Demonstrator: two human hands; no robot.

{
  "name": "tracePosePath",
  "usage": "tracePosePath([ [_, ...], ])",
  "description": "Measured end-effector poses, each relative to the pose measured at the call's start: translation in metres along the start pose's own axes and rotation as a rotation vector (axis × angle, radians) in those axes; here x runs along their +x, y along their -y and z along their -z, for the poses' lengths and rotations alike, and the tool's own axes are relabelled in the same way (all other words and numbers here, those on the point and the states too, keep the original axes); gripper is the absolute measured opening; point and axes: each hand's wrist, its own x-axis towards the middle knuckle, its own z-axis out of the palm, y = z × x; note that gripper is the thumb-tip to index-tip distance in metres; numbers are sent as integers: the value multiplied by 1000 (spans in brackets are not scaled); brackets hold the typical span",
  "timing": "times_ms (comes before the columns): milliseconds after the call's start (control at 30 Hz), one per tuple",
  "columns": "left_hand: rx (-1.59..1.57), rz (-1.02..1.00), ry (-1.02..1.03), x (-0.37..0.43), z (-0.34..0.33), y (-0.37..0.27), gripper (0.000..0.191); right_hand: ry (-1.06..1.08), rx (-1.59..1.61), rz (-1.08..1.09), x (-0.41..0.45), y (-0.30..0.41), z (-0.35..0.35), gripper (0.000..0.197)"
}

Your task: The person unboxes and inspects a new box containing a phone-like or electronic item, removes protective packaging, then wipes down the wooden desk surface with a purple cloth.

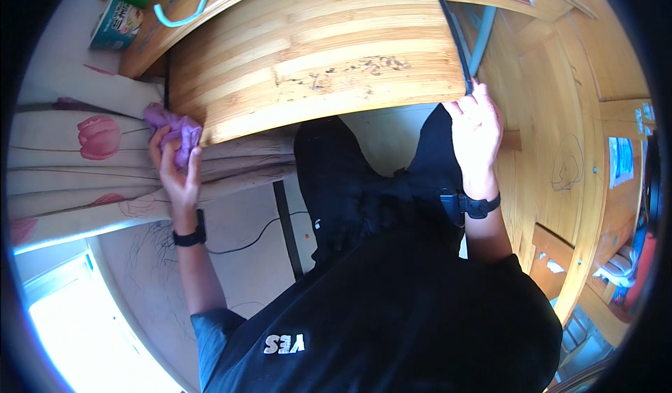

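Note:
A wide wooden board point(315, 41) with dark edging along its sides stretches in front of me, its near edge above my knees. Dark stains point(367, 67) mark the right part of its surface. My left hand point(178, 167) holds a crumpled purple cloth point(181, 130) against the board's near left corner. At the near right corner, my right hand point(476, 128) grips the board, with its fingertips at the dark edging point(462, 62). Part of that grip is hidden from view.
A pale curtain with tulip prints point(100, 137) hangs at the left, close to my left hand. Wooden cabinetry point(556, 104) stands close on the right. Beyond the board are a light-blue curved hook point(181, 23) and a printed carton point(116, 24). A black cable point(252, 243) runs at the lower left.

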Motion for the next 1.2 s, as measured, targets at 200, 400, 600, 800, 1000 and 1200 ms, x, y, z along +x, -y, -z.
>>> tracePosePath([
  [200,-109,-171,-15,13,-51,-58,14,46,-152,16,-3,-2,11,29],
  [400,-153,-598,229,68,-108,-179,38,76,-163,35,3,-2,8,29],
  [600,-266,-774,391,128,-142,-203,50,76,-141,110,1,-4,0,32],
  [800,-103,-724,469,203,-187,-225,46,-29,-166,157,-2,-7,-4,30],
  [1000,-48,-682,403,207,-194,-243,56,-15,-150,194,0,-13,1,30],
  [1200,15,-550,331,236,-198,-192,42,-27,-98,248,0,-17,0,33],
])
